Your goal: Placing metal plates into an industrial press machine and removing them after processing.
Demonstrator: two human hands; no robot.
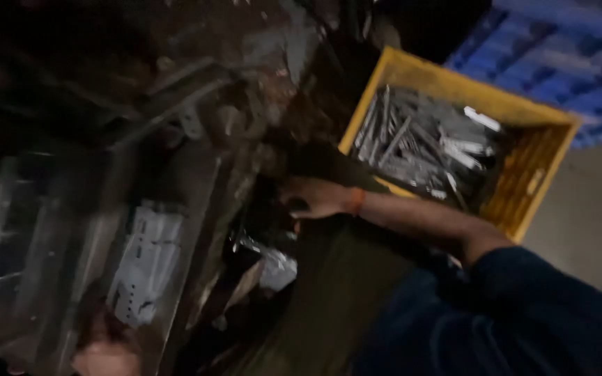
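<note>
1. Right hand [315, 197] – arm in a dark sleeve with an orange wristband, reaching from lower right into a dark gap of the machine; fingers curled round something dark, but the blur hides what, so grip can't be told.
2. Left hand [104, 348] – at bottom edge, just below a pale punched metal plate [144, 261] lying on the grey metal surface [43, 230]; whether fingers are open or closed can't be told (too blurred).
3. Yellow crate [531, 174] – upper right, behind the right arm, filled w/ long silver metal parts [423, 143].
4. Blue pallet [559, 49] – beyond the crate, top right.
</note>
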